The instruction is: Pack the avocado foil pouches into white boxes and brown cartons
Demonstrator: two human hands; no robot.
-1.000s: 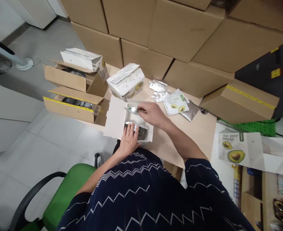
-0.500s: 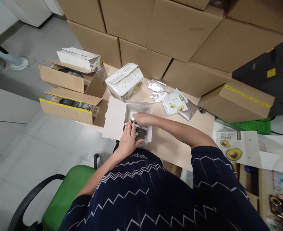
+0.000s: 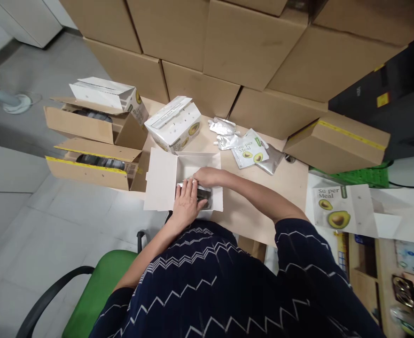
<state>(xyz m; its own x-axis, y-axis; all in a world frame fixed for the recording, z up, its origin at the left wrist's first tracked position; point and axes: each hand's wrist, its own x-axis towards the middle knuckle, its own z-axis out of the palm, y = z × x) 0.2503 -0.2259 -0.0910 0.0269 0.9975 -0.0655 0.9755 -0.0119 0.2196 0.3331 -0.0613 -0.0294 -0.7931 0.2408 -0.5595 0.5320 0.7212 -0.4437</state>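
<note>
A white carton (image 3: 192, 162) stands on the table with its flap opened to the left. Dark grey packs (image 3: 204, 193), apparently pouches, lie in its near half, partly covered by my hands. My left hand (image 3: 186, 203) rests flat on them, fingers stretched forward and thumb spread right. Bent in over the carton from the right, my right hand (image 3: 208, 177) has its fingers curled down beside my left fingertips. Whatever is in the right fingers is hidden.
Two brown boxes (image 3: 87, 171) with dark packs stand at left. A closed white carton (image 3: 173, 124) is behind. Silver pouches (image 3: 224, 134) and a printed Su·per Meal pouch (image 3: 249, 149) lie right. Large brown cartons (image 3: 199, 84) wall the back; a green chair (image 3: 104, 277) stands near left.
My right fingers have gone a little lower into the carton, against the left fingertips. A small white cap seen near the right thumb is now covered. The camera has shifted slightly.
</note>
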